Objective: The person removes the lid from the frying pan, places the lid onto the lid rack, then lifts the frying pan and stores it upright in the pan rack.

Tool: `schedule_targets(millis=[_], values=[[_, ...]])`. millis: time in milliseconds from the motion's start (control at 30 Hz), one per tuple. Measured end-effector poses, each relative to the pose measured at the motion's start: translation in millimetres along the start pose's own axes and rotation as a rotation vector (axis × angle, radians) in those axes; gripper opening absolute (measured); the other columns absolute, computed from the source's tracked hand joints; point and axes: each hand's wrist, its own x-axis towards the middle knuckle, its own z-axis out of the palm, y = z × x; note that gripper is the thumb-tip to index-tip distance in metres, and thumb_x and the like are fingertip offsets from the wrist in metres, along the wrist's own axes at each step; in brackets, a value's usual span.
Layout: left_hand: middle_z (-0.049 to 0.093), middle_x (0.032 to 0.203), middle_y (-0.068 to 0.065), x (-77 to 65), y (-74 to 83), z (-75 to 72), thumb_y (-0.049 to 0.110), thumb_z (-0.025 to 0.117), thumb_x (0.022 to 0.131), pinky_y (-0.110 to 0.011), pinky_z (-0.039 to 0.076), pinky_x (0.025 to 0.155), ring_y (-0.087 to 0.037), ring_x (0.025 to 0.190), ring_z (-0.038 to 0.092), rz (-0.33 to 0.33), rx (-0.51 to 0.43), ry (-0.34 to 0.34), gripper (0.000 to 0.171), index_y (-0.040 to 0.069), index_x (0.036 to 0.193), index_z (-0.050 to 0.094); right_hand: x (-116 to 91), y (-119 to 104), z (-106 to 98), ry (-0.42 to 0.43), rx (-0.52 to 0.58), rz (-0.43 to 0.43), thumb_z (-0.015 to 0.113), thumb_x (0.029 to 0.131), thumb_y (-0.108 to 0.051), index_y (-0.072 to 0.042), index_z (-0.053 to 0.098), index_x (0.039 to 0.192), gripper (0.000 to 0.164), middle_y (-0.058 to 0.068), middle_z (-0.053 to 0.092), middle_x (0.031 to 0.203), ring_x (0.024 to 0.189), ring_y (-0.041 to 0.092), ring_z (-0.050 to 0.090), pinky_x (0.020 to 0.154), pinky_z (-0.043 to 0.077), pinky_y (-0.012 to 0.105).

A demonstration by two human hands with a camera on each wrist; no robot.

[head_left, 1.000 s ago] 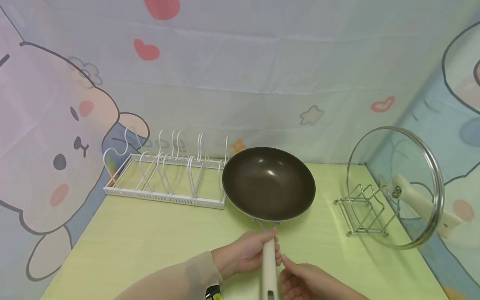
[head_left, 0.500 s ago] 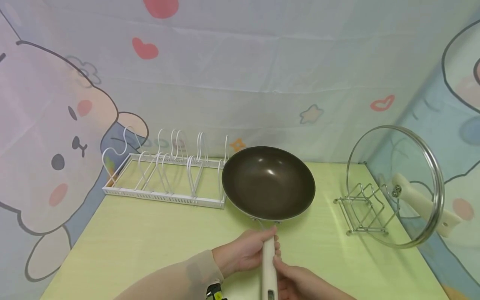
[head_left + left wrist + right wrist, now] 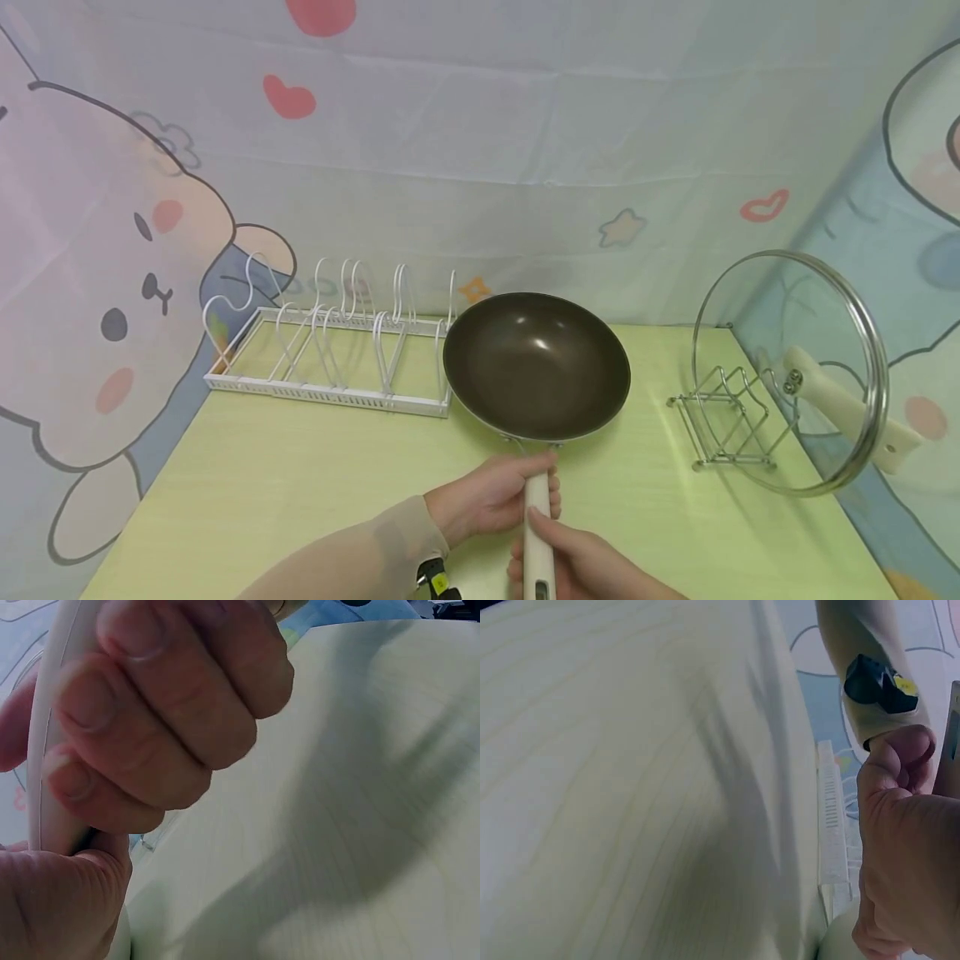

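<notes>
A dark-brown frying pan (image 3: 536,367) with a cream handle (image 3: 538,560) is in the middle of the head view, its inside facing up and toward me. My left hand (image 3: 491,500) grips the handle close to the pan, with the thumb lying along its top. Just behind it, my right hand (image 3: 581,558) holds the same handle, thumb on top and fingertips showing at the left side. In the left wrist view, curled fingers wrap round the handle (image 3: 51,757). The right wrist view has a hand (image 3: 915,855) at its right edge, beside the handle.
A white wire rack (image 3: 330,396) with upright loops stands left of the pan. At the right, a glass lid (image 3: 873,358) with a cream handle stands tilted in a small metal rack (image 3: 723,458). A patterned cloth (image 3: 487,150) hangs behind the pale green table (image 3: 300,483).
My right hand has moved left onto the handle and now grips it behind my left hand. The left hand and the pan have hardly moved.
</notes>
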Motion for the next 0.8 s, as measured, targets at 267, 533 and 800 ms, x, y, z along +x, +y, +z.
schedule_targets(millis=[267,533,800], values=[[0.051,0.087,0.003,1.5,0.0,-3.6,0.022,0.050,0.113,-0.022,0.051,0.078,-0.011,0.080,0.049,-0.024,-0.001,-0.025,0.018,0.012,0.098,0.051,7,-1,9,0.039,0.020,-0.048,0.043,0.113,-0.053,-0.019,0.062,0.108,0.039,-0.009,0.070,0.096,0.089,0.006,0.067,0.088,0.054,0.022],[0.055,0.087,0.003,1.5,-1.3,-4.9,0.024,0.051,0.112,-0.021,0.053,0.078,-0.010,0.080,0.053,-0.028,0.020,-0.024,0.021,0.012,0.095,0.055,11,0,12,0.040,0.102,-0.071,0.043,0.115,-0.048,-0.019,0.059,0.104,0.035,-0.009,0.065,0.091,0.084,0.004,0.062,0.086,0.055,0.020],[0.057,0.081,0.004,-0.4,-1.3,-6.4,0.030,0.052,0.112,-0.018,0.053,0.076,-0.008,0.077,0.057,-0.063,0.050,-0.033,0.029,0.013,0.089,0.057,14,-1,14,0.064,0.146,-0.117,0.046,0.115,-0.042,-0.020,0.057,0.105,0.026,-0.012,0.062,0.092,0.082,0.001,0.062,0.081,0.056,0.017]])
